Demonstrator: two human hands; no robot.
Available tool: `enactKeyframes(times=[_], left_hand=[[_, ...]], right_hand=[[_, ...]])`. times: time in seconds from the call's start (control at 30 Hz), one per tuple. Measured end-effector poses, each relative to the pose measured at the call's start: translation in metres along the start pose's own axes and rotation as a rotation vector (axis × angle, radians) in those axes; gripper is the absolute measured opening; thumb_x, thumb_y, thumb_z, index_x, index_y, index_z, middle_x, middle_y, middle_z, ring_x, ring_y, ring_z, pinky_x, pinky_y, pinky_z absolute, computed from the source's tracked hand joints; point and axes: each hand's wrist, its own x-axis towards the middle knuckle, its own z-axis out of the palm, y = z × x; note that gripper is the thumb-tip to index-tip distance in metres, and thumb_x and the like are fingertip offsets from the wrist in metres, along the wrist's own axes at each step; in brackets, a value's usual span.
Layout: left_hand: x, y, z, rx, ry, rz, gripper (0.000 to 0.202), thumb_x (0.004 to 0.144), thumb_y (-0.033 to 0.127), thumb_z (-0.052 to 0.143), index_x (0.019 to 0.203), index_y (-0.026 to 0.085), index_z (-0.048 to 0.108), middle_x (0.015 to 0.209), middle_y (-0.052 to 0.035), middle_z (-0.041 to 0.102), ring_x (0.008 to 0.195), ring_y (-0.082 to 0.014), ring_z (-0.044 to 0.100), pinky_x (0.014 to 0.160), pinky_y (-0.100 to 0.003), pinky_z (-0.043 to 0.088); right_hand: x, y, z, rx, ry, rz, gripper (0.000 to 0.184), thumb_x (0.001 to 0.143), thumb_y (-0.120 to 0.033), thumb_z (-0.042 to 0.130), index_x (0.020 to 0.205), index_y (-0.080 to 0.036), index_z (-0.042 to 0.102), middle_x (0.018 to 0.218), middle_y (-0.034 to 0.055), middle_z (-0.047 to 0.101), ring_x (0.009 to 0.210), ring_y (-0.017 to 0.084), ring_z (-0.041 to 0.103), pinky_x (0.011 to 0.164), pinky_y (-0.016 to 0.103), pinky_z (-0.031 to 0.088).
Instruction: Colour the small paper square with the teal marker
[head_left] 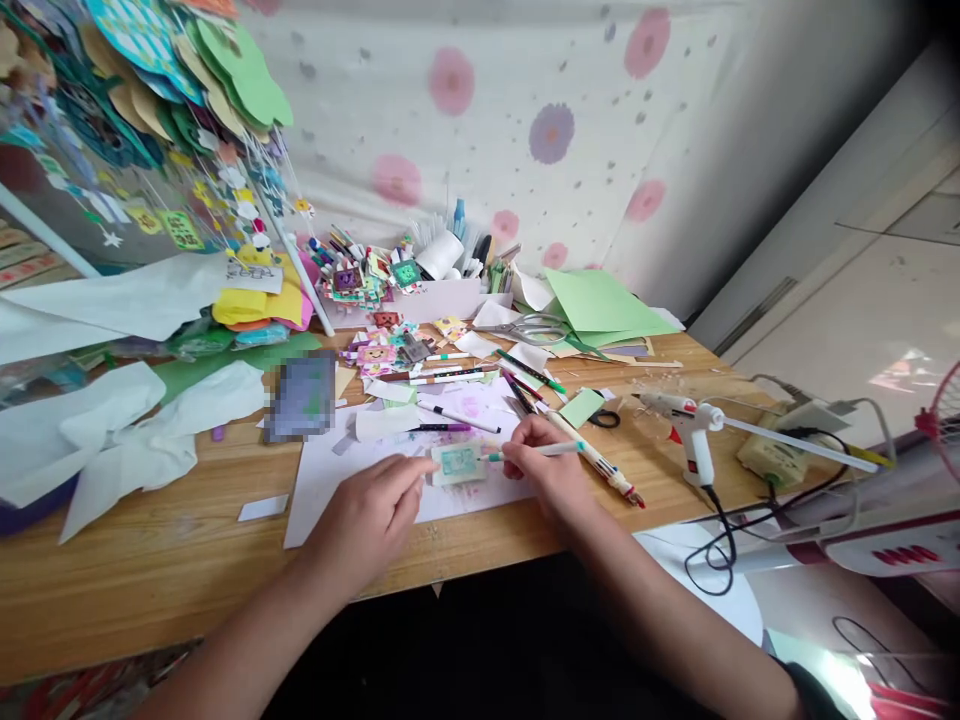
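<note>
A marker (555, 450) is being pinched by the right hand (541, 460), a card (459, 464) touched by the half-open left hand (377, 508), stationery (459, 218) held by a far box (442, 302).

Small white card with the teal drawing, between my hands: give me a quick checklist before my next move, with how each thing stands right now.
1. Small white card with teal drawing lies on the large white paper sheet: ok.
2. Left hand at the card's left edge: ok.
3. Right hand holds the slim white marker with teal band: ok.
4. Marker tip touching the card: cannot tell; it is at the right edge.
5. Sheet free of loose markers: not ok; a purple-and-black marker lies just beyond the card.
</note>
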Motion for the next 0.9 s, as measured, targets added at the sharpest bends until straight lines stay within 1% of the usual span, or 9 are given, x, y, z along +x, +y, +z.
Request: enactKeyframes(times=[0.03,0.1,0.17,0.23,0.33,0.43,0.57,0.7,0.9], left_hand=[[0.007,-0.002,0.002,0.025,-0.004,-0.007,0.034,0.093,0.022,0.031,0.104,0.020,0.064,0.088,-0.0029,0.062,0.081,-0.0163,0.061,0.073,-0.027,0.045],[0.020,-0.005,0.008,0.079,-0.025,-0.039,0.038,0.093,0.024,0.030,0.109,0.020,0.064,0.093,-0.0052,0.060,0.086,-0.0191,0.060,0.076,-0.031,0.047],[0.028,-0.006,0.013,0.121,-0.056,-0.075,0.036,0.092,0.033,0.039,0.115,0.020,0.062,0.099,-0.0067,0.059,0.093,-0.0227,0.060,0.080,-0.035,0.048],[0.031,-0.005,0.016,0.148,-0.093,-0.106,0.040,0.086,0.038,0.051,0.121,0.022,0.060,0.104,-0.0073,0.059,0.098,-0.0256,0.060,0.084,-0.039,0.048],[0.031,-0.003,0.019,0.189,-0.134,-0.139,0.044,0.081,0.036,0.058,0.123,0.022,0.059,0.107,-0.0079,0.059,0.101,-0.0275,0.059,0.089,-0.042,0.047],[0.031,-0.003,0.021,0.215,-0.139,-0.151,0.041,0.080,0.034,0.059,0.119,0.021,0.061,0.105,-0.0076,0.060,0.100,-0.0270,0.060,0.088,-0.041,0.047],[0.033,-0.005,0.023,0.214,-0.122,-0.143,0.040,0.079,0.033,0.061,0.117,0.021,0.062,0.102,-0.0070,0.060,0.098,-0.0260,0.060,0.087,-0.039,0.048],[0.032,-0.005,0.023,0.216,-0.124,-0.137,0.039,0.080,0.032,0.062,0.117,0.021,0.062,0.103,-0.0073,0.060,0.098,-0.0257,0.060,0.086,-0.038,0.047],[0.032,-0.006,0.022,0.207,-0.120,-0.131,0.039,0.079,0.034,0.061,0.116,0.021,0.062,0.101,-0.0068,0.060,0.097,-0.0263,0.060,0.085,-0.039,0.048]], right_hand=[[0.004,0.003,0.003,-0.022,0.008,0.007,0.017,0.068,-0.024,0.066,0.059,-0.021,0.051,0.046,-0.0047,0.057,0.043,0.012,0.049,0.046,0.024,0.037],[0.007,0.009,0.007,-0.070,0.019,0.013,0.018,0.069,-0.025,0.065,0.058,-0.022,0.050,0.046,-0.0047,0.056,0.043,0.012,0.048,0.046,0.025,0.036],[0.009,0.012,0.008,-0.109,0.016,0.014,0.020,0.071,-0.027,0.065,0.059,-0.022,0.050,0.048,-0.0040,0.057,0.045,0.013,0.049,0.047,0.025,0.037],[0.009,0.014,0.008,-0.143,0.003,0.013,0.020,0.073,-0.030,0.065,0.061,-0.022,0.051,0.051,-0.0032,0.059,0.047,0.014,0.050,0.048,0.026,0.037],[0.008,0.014,0.006,-0.190,-0.012,0.015,0.020,0.073,-0.029,0.066,0.061,-0.022,0.052,0.052,-0.0029,0.059,0.048,0.014,0.049,0.048,0.025,0.035],[0.008,0.014,0.006,-0.207,-0.018,0.024,0.020,0.072,-0.026,0.064,0.059,-0.023,0.050,0.050,-0.0035,0.057,0.047,0.014,0.049,0.047,0.026,0.036],[0.008,0.014,0.006,-0.220,-0.016,0.022,0.019,0.073,-0.029,0.063,0.061,-0.023,0.050,0.051,-0.0032,0.058,0.048,0.014,0.050,0.048,0.026,0.037],[0.008,0.012,0.007,-0.238,-0.012,0.022,0.019,0.073,-0.028,0.063,0.060,-0.023,0.050,0.051,-0.0027,0.059,0.048,0.014,0.050,0.048,0.026,0.037],[0.007,0.011,0.006,-0.236,-0.006,0.031,0.018,0.074,-0.028,0.062,0.061,-0.023,0.050,0.051,-0.0023,0.060,0.048,0.015,0.051,0.048,0.027,0.038]])
